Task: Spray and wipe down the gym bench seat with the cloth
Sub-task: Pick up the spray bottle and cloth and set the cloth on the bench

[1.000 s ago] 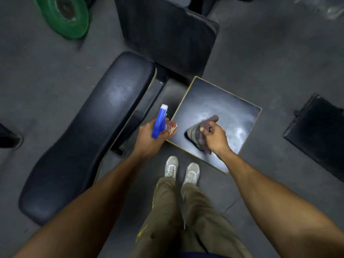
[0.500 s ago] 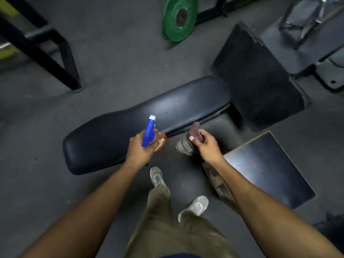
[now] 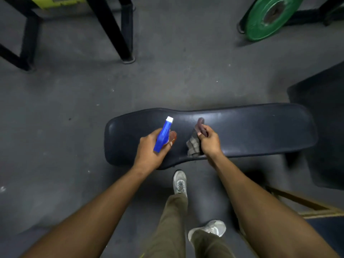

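Bench seat (image 3: 251,131): lies crosswise before us, no wet film that we can make out; spraying and wiping both judged outstanding. Left hand (image 3: 149,151) wraps spray bottle (image 3: 163,135); right hand (image 3: 210,144) bunches cloth (image 3: 193,146) over the near edge. Open floor (image 3: 167,81) beyond; black frame legs (image 3: 119,30) well apart.

A grey, scuffed floor (image 3: 167,77) was seen throughout. A black steel frame (image 3: 119,30) stood far beyond the grip, leftward; a green weight plate (image 3: 270,15) was propped far right.
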Demonstrator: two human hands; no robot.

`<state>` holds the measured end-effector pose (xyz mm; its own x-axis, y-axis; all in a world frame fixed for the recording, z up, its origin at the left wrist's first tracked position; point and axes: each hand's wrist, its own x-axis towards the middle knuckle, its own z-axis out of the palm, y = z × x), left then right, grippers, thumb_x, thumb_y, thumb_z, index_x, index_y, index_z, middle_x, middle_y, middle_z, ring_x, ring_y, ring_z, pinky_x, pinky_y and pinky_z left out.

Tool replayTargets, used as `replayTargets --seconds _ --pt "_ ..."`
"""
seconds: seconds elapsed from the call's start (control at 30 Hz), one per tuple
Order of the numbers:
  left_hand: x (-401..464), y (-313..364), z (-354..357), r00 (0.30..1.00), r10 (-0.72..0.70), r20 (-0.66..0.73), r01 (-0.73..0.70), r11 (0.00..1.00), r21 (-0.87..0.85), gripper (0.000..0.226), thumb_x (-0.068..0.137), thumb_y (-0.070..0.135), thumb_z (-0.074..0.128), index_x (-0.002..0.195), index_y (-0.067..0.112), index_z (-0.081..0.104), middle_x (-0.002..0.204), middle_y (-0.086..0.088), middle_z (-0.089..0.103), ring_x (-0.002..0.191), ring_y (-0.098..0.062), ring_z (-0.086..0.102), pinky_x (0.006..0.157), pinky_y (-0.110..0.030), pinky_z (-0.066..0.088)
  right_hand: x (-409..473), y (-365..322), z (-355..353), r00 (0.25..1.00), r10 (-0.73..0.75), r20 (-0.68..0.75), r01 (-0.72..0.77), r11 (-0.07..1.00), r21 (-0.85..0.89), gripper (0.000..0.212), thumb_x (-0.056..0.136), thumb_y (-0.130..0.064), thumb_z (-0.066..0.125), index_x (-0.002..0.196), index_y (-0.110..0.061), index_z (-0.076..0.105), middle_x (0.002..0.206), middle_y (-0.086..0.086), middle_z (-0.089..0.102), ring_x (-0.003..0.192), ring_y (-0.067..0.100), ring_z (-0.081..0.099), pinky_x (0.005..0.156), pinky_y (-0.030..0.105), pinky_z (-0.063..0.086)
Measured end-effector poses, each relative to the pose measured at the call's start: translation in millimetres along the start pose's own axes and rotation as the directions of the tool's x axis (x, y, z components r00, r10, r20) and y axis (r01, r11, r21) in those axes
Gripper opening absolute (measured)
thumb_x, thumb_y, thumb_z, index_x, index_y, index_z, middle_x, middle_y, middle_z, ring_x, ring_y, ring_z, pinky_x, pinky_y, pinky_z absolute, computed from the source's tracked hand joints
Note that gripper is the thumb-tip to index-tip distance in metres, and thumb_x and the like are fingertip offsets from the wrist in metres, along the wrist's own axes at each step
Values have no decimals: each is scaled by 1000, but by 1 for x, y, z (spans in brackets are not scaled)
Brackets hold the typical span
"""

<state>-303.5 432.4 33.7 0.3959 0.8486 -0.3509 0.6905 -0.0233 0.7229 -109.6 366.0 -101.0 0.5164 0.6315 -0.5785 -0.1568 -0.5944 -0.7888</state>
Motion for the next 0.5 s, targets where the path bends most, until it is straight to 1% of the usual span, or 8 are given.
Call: replayTargets --seconds 0.07,0.1,0.23,0.27,0.33,0.37,0.43,0.5 --pt "10 -15 -9 1000 -25 -14 25 1000 1 39 90 44 74 106 9 70 95 -9 75 88 -26 70 83 -43 56 17 -5 19 999 11 44 -11 1000 6 28 104 -6 58 130 -12 67 111 0 73 97 10 67 86 21 52" --pt "14 -22 -12 999 -25 -20 25 1000 3 39 88 43 72 108 10 71 97 -8 75 89 -22 70 83 -40 56 23 -8 27 998 12 55 -13 1000 14 29 104 -7 58 132 -12 66 114 1 73 100 11 67 87 20 52" --pt "26 -43 -20 1000 1 -24 -1 1000 -19 35 85 22 77 119 15 71 103 4 75 88 6 66 83 -16 52 41 0 47 987 142 73 -143 990 13 32 106 -4 53 134 -16 60 114 -3 69 104 11 67 89 22 54" --pt "28 -46 -20 1000 -5 -23 5 1000 -22 35 86 21 77 120 15 71 104 4 75 88 4 67 83 -16 52 44 10 48 977 203 66 -201 979 -37 33 104 0 52 132 -16 61 111 0 69 104 18 68 89 28 56" --pt "33 -52 -18 999 -24 -24 24 1000 -12 34 86 24 78 118 16 70 103 0 75 90 -7 69 84 -28 55 44 30 46 946 315 82 -296 937 -184 26 95 2 56 111 -17 67 99 7 70 98 31 68 85 43 57" --pt "35 -53 -16 999 -38 -25 38 999 -7 33 87 26 79 117 16 70 103 -1 75 92 -12 70 85 -32 56 43 43 42 929 359 90 -324 907 -270 22 90 0 60 104 -16 68 97 11 71 97 36 68 82 45 56" --pt "37 -51 -14 999 -47 -26 47 999 -9 31 88 25 79 116 16 70 103 -2 75 92 -16 70 84 -35 55 36 57 33 904 424 62 -365 838 -406 27 89 -5 65 114 -13 68 111 16 71 106 39 66 84 42 54" --pt "38 -44 -11 999 -47 -7 47 999 2 32 89 23 78 118 14 70 101 -5 74 90 -18 70 83 -36 54 29 58 23 913 407 27 -346 809 -475 34 96 -4 56 129 -9 63 124 18 68 116 39 63 87 37 48"
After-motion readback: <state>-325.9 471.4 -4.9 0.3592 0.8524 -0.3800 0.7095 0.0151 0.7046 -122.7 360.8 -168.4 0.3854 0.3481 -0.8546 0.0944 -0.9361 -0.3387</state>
